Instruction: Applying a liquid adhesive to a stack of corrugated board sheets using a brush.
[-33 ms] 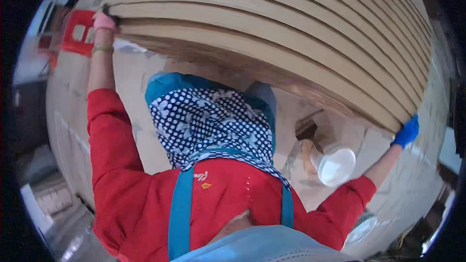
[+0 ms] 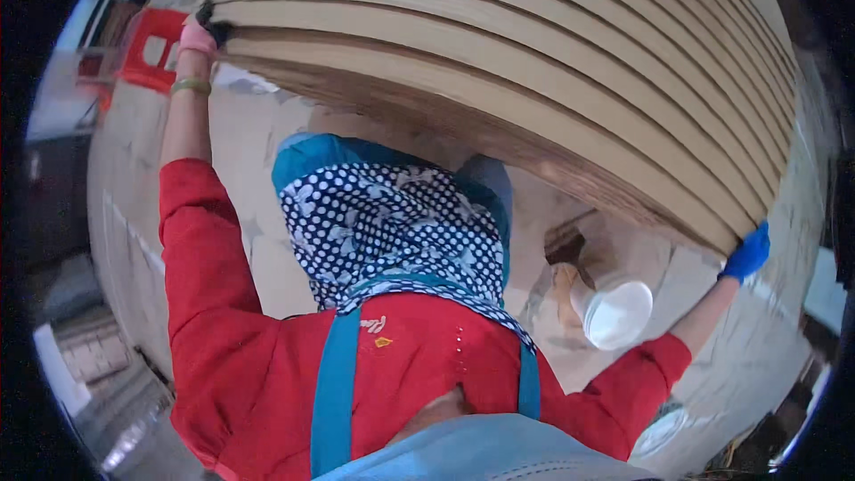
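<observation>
Long pale wooden boards (image 2: 499, 71) lie side by side in front of me, with dark gaps between them. The nearest board shows a brown, rough-looking front side. At its left end, my left hand (image 2: 201, 36), in a pink glove with black fingers, is closed on the board's end. My right hand (image 2: 746, 252), in a blue glove, grips the opposite end at the far right. My arms are spread wide, and the fingers' undersides are hidden in both grips.
A red plastic crate or stool (image 2: 150, 49) stands beside my left hand. Between my body and my right forearm is a white bucket (image 2: 618, 313), next to brown blocks or scraps (image 2: 565, 289) on the floor. My knees are close under the near board.
The view has shifted slightly, so the scene sits a little differently in the picture. Both hands stay at the board ends.
</observation>
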Available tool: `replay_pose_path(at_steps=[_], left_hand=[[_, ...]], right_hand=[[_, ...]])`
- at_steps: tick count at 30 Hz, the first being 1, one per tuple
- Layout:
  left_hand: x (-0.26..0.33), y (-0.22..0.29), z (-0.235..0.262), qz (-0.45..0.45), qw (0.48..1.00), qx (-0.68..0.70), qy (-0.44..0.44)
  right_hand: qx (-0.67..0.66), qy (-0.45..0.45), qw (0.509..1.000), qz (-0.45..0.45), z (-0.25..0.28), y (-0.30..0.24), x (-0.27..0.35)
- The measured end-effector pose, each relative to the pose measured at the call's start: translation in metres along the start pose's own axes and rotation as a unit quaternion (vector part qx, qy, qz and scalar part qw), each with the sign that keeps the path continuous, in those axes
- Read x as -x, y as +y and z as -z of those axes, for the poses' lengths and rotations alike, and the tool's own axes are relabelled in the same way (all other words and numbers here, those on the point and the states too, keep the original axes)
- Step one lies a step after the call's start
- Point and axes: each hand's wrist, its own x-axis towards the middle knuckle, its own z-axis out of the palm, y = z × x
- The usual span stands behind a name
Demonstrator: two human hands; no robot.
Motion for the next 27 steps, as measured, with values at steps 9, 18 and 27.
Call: replay_pose_path(at_steps=[9, 18, 27], left_hand=[[-0.067, 0.004, -0.003, -0.008, 0.982, 0.05, 0.183], [-0.098, 0.0, -0.079, 0.081, 0.993, 0.056, 0.065], [-0.104, 0.004, -0.071, 0.16, 0.98, 0.101, 0.064]], right_hand=[[0.175, 0.031, 0.983, -0.049, 0.0, 0.019, -0.024], [0.1, -0.147, 0.979, -0.104, -0.041, 0.014, -0.026], [0.121, -0.088, 0.974, -0.17, -0.017, -0.053, -0.031]])
